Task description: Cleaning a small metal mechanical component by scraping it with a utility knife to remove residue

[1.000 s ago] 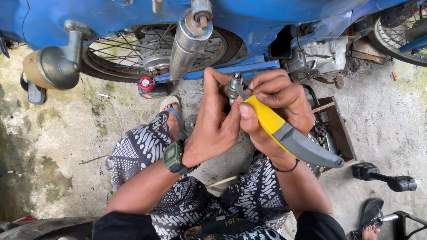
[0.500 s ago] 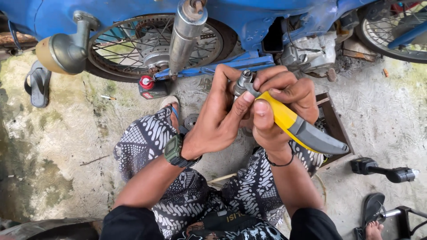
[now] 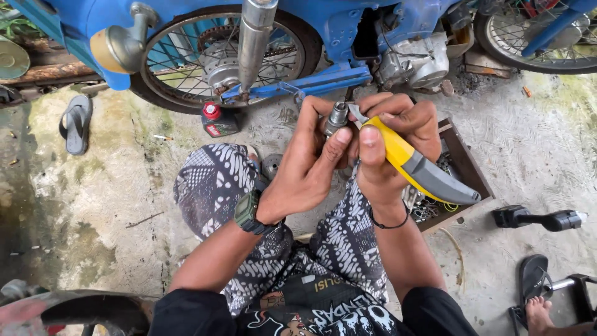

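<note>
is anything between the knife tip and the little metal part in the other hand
Nothing visible. The left hand pinches the small metal part in its fingers, and the blade tip of the yellow-handled knife, gripped by the right hand, sits right against it.

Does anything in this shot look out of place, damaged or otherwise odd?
Nothing looks damaged. The left hand pinches a small grey metal cylindrical part, and the right hand puts the blade tip of a yellow-and-grey-handled knife against it. One oddity: a single dark flip-flop lies alone on the stained concrete floor.
</note>
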